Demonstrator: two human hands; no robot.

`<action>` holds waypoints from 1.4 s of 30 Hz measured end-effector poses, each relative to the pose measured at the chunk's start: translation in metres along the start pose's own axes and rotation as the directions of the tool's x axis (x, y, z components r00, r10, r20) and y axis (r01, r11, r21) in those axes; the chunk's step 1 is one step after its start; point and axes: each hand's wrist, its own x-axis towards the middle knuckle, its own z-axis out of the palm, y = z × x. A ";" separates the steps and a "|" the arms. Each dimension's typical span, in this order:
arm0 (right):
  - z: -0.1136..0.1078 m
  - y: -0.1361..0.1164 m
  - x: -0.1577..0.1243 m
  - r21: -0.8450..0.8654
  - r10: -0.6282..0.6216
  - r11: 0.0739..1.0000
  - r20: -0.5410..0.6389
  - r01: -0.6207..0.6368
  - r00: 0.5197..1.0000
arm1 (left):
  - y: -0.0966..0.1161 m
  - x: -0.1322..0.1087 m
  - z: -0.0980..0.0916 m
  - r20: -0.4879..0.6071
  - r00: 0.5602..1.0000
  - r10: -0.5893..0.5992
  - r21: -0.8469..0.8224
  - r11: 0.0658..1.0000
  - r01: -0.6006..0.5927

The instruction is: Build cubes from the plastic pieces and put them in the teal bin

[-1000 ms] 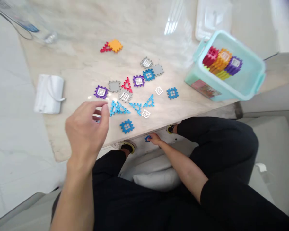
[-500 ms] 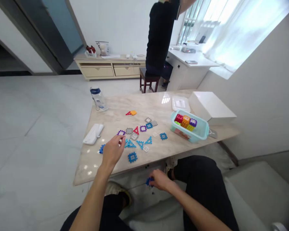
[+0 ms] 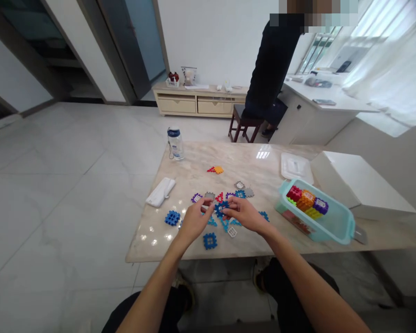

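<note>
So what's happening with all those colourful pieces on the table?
Someone's right hand holds a blue toothed square above the table. The left hand is right beside that square, but I can't tell if it's touching it. Other flat pieces lie around underneath, including a blue window square, and more are stacked inside the teal bin.

One worktop [image 3: 249, 247] carries one bottle [image 3: 176, 147], one tub [image 3: 321, 234] and one lid [image 3: 297, 167]; outside the tub lie one orange tile [image 3: 218, 169], two red triangles [image 3: 219, 197], two purple tiles [image 3: 196, 198], three grey tiles [image 3: 249, 192] (some pieces are hidden), with at least five blue tiles [image 3: 210, 240] about.
</note>
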 end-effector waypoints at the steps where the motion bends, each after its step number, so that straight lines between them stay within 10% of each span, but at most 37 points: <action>1: 0.003 0.001 0.003 0.013 0.010 1.000 -0.022 -0.010 1.000 | 0.000 0.005 0.001 0.013 1.000 -0.018 -0.044 0.999 0.018; 8: -0.007 0.007 0.002 -0.001 0.018 1.000 -0.085 -0.018 0.996 | 0.005 0.024 0.021 0.117 0.989 -0.095 -0.192 0.974 0.116; 21: -0.055 0.007 -0.042 0.082 0.034 0.995 0.205 -0.051 0.978 | 0.021 0.011 0.043 0.239 0.955 0.175 -0.108 0.982 -0.153; 27: -0.060 0.014 -0.045 -0.183 0.147 0.978 0.294 -0.095 0.944 | 0.021 0.020 0.036 0.372 0.915 0.155 -0.057 0.988 -0.145; 31: -0.080 0.021 -0.048 -0.372 0.230 0.901 -0.024 -0.222 0.973 | 0.011 0.031 0.019 0.183 0.982 -0.045 0.029 0.999 0.041; 34: -0.102 0.024 -0.053 -0.513 0.205 0.770 -0.366 -0.381 0.908 | 0.000 0.032 0.017 -0.038 0.988 -0.151 -0.030 0.988 0.150; 39: -0.118 0.033 -0.062 -0.727 0.182 0.297 -0.593 -0.619 0.784 | -0.004 0.023 0.028 0.051 0.982 -0.181 -0.127 0.974 0.186; 42: -0.115 0.041 -0.063 -0.757 0.230 0.198 -0.582 -0.622 0.780 | 0.000 0.019 0.032 0.073 0.983 -0.168 -0.122 0.977 0.176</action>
